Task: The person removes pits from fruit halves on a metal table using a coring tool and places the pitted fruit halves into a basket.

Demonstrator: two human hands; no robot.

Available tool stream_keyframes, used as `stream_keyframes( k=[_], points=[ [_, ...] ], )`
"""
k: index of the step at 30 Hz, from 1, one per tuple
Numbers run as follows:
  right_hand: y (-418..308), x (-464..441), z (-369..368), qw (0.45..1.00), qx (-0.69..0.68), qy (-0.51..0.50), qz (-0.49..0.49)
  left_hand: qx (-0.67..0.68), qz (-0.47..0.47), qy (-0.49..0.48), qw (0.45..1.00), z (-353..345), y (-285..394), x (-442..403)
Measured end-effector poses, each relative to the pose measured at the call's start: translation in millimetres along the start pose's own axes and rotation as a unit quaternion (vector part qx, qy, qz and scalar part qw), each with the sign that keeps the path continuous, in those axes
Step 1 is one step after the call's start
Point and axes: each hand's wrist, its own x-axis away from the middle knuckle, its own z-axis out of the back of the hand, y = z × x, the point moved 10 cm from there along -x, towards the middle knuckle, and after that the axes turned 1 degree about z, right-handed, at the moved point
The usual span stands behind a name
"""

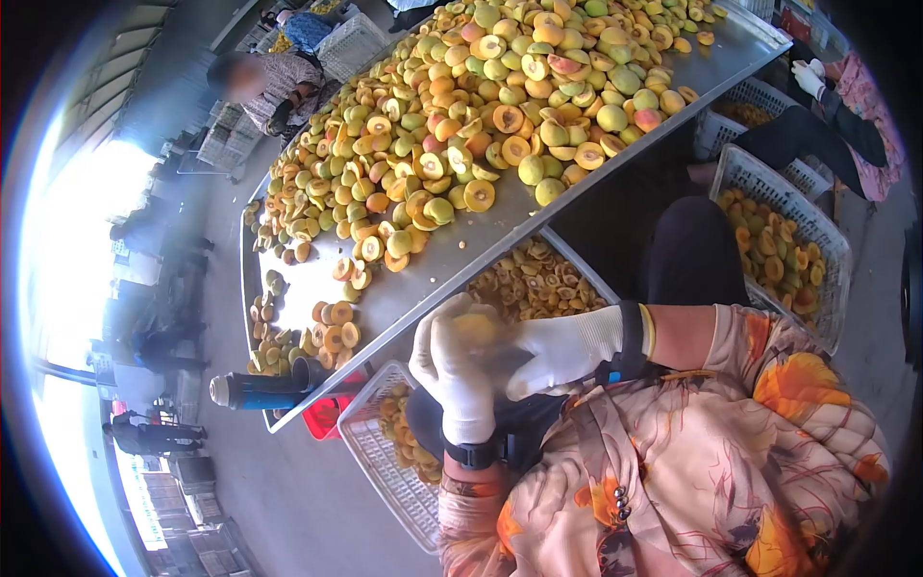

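My left hand (452, 370), in a white glove, is closed round a yellowish fruit (476, 330) that is blurred by motion. Close against it is my right hand (567, 351), also gloved in white, with its fingers pressed together. Something dark and smeared shows between the two hands; I cannot make out its shape. Both hands are in front of my body, just off the edge of a metal table (385, 293). A big heap of halved and whole yellow-green fruit (433, 144) covers much of it. Beneath the hands' far side, a container holds cut fruit pieces (538, 279).
A white crate (423, 510) with fruit stands at my left, another crate (836, 279) at my right. A blue cylinder (260, 392) and a red container (327, 415) are by the table's near left corner. One person (279, 87) is across the table, another (846, 120) at the right.
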Motion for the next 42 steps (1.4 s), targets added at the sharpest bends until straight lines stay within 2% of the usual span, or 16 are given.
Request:
stream_keyframes(
  k=[3,6,9,12,13,17,21,23,24,25,27,30,35,38,40,42],
  points=[
    [-2.7,11.2,-6.2,0.989,-0.104,-0.05,-0.095,-0.017,-0.071,-0.041,0.996,-7.7,10.2,-4.4],
    [0.8,11.6,-13.1,0.968,-0.207,-0.097,-0.103,0.064,0.0,0.018,0.998,-11.9,5.4,-2.1],
    [-3.4,9.8,11.7,0.999,-0.027,-0.014,-0.027,0.059,0.002,-0.006,0.998,-12.5,-12.3,-4.8],
    [-26.7,6.6,21.7,0.991,0.103,0.016,0.088,-0.079,-0.14,-0.031,0.986,-12.3,5.1,-7.3],
    [-8.1,4.1,20.5,0.997,0.075,-0.003,0.006,-0.058,-0.124,-0.003,0.991,-10.4,4.1,-6.5],
    [0.3,1.6,18.3,1.0,0.008,-0.021,-0.001,0.066,-0.004,0.058,0.996,-12.6,-11.2,-3.8],
    [-8.5,0.9,25.0,0.994,0.077,0.0,0.076,0.038,-0.037,0.009,0.999,-12.3,-18.8,-8.3],
    [-3.3,-1.5,25.6,0.996,0.063,-0.007,0.062,-0.017,-0.059,-0.022,0.998,-9.7,-16.8,-11.9],
    [1.6,0.2,22.0,0.999,0.024,-0.02,0.012,-0.044,-0.072,-0.038,0.996,-11.3,-14.5,-13.5],
    [3.4,3.2,17.1,0.999,-0.026,-0.036,-0.022,0.001,-0.039,-0.04,0.998,-12.8,-20.1,-15.5],
    [3.8,10.9,4.7,0.986,-0.131,-0.066,-0.078,0.089,0.031,-0.044,0.995,-16.8,-32.9,-14.4],
    [11.4,10.0,-7.9,0.964,-0.227,-0.11,-0.088,0.069,0.059,-0.061,0.994,-22.6,-33.1,-15.3],
    [-8.6,19.0,-23.3,0.889,-0.391,-0.205,-0.124,0.144,0.065,-0.084,0.984,-28.4,-28.2,-11.4],
    [-3.6,12.4,-22.6,0.864,-0.442,-0.196,-0.143,0.141,0.074,-0.077,0.984,-24.1,-22.2,-8.7],
    [-8.0,13.0,-28.8,0.867,-0.421,-0.232,-0.13,0.126,0.085,-0.056,0.987,-14.0,-22.7,-7.4],
    [-8.4,12.3,-33.5,0.87,-0.405,-0.259,-0.113,0.297,0.196,0.014,0.934,8.2,-47.0,-2.5]
  ],
)
